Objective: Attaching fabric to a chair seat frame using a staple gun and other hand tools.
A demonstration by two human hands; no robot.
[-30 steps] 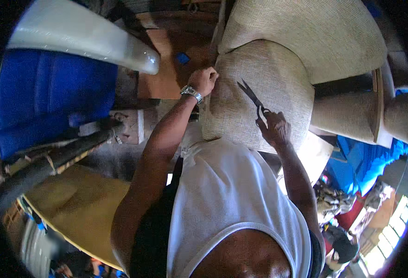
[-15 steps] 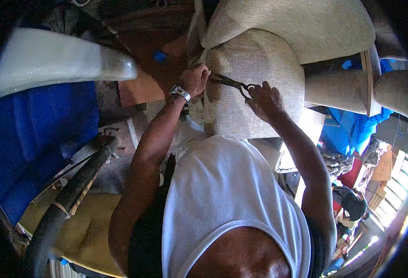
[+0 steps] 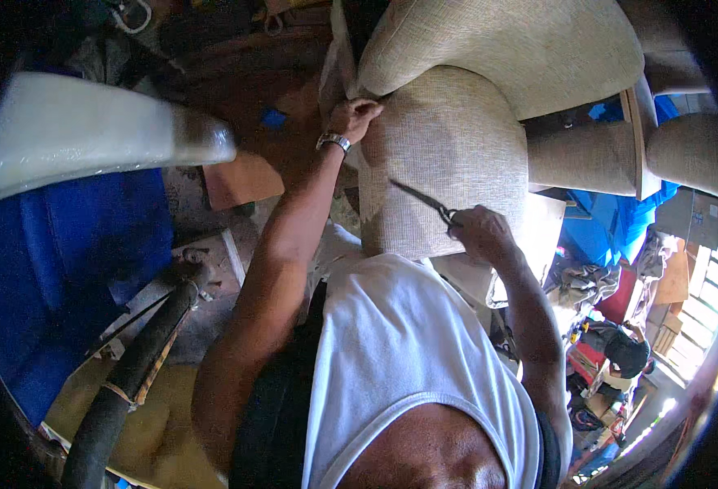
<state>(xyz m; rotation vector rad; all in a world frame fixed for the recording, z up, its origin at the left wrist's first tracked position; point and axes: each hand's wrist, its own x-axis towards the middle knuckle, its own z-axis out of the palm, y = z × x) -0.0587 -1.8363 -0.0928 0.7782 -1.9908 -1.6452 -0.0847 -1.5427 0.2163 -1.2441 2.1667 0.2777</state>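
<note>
A chair with beige woven upholstery stands before me, its round seat (image 3: 448, 138) below the curved backrest (image 3: 522, 49). My right hand (image 3: 484, 233) grips a pair of dark scissors (image 3: 421, 198) by the handles, over the near part of the seat. The blades look closed and point to the far left. At the far left edge of the seat, close to the backrest's end, is my left hand (image 3: 355, 119). Its fingers are pressed together at that edge; whatever is between them is too small to make out.
To the left lie a pale, shiny wrapped piece (image 3: 90, 134) and a blue upholstered panel (image 3: 73, 269). A dark padded roll (image 3: 130, 391) is at lower left. More beige upholstered pieces (image 3: 583, 155) and blue sheeting (image 3: 603, 228) are at right. Another person (image 3: 624, 350) is farther off.
My right hand has drawn the scissors back toward me, away from my left hand. My left hand has moved slightly farther along the seat edge toward the backrest.
</note>
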